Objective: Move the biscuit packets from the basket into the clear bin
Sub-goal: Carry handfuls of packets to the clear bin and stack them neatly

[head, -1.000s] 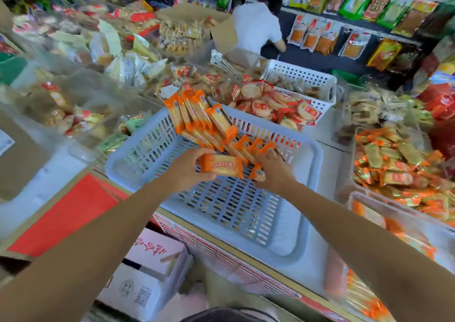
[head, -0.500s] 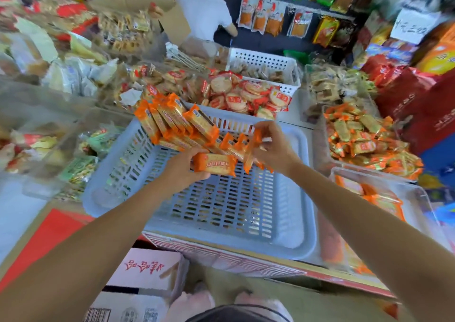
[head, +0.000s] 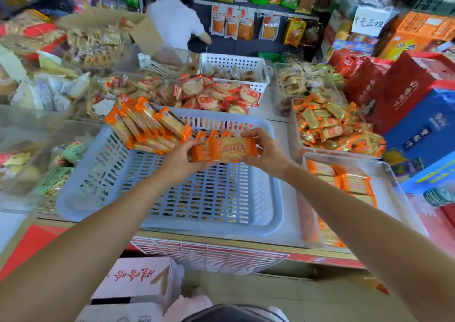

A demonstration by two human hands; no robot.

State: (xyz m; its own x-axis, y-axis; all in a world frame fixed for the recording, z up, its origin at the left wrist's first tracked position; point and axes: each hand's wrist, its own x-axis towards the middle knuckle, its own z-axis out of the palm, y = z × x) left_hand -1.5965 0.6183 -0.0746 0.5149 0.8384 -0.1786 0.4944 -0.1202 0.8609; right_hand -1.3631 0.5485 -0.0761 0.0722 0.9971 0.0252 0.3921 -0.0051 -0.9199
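Biscuit packets (head: 229, 149) — gripped by left hand (head: 179, 159), right hand (head: 268, 152) | above basket (head: 73, 208) | clear bin (head: 386, 198) beside right rim

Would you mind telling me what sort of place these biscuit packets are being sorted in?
Most likely a small snack shop: wrapped snacks heaped in bulk, hanging packets behind, and a handwritten sign.
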